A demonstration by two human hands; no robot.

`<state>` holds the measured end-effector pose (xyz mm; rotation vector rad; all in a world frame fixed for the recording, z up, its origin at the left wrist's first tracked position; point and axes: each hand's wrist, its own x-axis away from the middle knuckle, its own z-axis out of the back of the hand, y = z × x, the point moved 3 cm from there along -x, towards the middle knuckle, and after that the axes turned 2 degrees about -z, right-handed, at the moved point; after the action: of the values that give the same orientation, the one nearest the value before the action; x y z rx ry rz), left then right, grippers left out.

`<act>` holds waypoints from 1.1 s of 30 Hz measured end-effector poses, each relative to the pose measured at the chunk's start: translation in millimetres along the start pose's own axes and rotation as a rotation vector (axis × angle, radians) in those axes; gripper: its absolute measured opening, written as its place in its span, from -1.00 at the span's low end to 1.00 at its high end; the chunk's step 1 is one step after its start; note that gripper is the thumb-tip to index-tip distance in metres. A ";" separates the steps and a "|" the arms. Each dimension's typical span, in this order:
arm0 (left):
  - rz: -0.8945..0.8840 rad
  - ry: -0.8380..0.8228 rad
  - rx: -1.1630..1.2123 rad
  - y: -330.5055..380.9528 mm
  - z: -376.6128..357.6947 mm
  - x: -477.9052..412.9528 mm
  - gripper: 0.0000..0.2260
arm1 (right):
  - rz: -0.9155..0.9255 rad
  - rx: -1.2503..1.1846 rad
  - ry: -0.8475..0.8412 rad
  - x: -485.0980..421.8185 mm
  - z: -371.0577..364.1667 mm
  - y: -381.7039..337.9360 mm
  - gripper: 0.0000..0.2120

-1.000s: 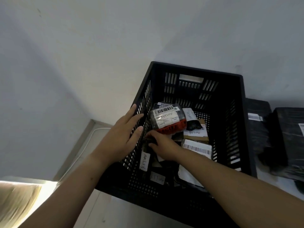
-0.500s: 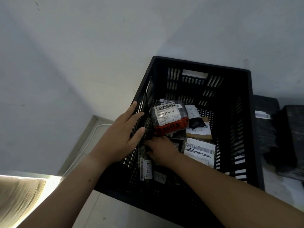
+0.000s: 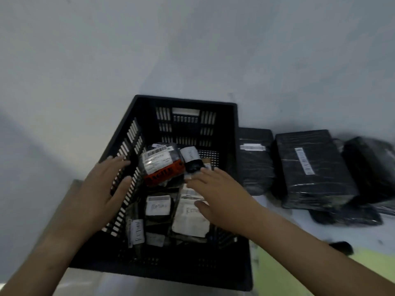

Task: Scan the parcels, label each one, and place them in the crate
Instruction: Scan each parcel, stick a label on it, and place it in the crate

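Parcels sit three abreast beside one crate.

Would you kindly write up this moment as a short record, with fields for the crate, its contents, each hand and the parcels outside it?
Crate: black slatted plastic crate, open-topped.
Contents: several parcels, among them a clear-wrapped parcel with an orange band; a white label reads RETURN.
Left hand: left hand, fingers straight, against the crate's left wall.
Right hand: right hand, fingers spread over the parcels inside, holding nothing.
Outside: black plastic-wrapped parcels with barcode labels, to the right of the crate.
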<state>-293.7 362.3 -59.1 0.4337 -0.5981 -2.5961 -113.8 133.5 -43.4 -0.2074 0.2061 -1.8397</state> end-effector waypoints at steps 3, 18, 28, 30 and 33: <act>-0.061 -0.028 0.125 68.2 -32.9 -0.4 -0.48 | -0.089 -0.095 0.039 54.1 19.3 30.7 -0.54; -0.168 -0.171 -0.207 273.0 -178.0 -5.8 -0.53 | -0.543 -0.637 -0.047 262.2 7.1 195.4 -0.45; -0.199 -0.523 -0.027 358.3 -257.4 -43.1 -0.34 | -0.770 -0.875 0.232 256.4 40.0 354.3 -0.57; -0.179 -0.567 -0.083 371.1 -272.6 -44.9 -0.30 | -0.848 -0.930 0.266 238.3 40.5 380.2 -0.49; -0.129 -0.580 -0.096 375.3 -282.7 -46.3 -0.27 | -0.903 -1.117 0.286 206.1 40.3 402.2 -0.32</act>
<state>-15.1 -14.9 -114.1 -0.3408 -0.6366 -2.8609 214.1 -175.5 -96.5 -0.9207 1.5475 -2.4271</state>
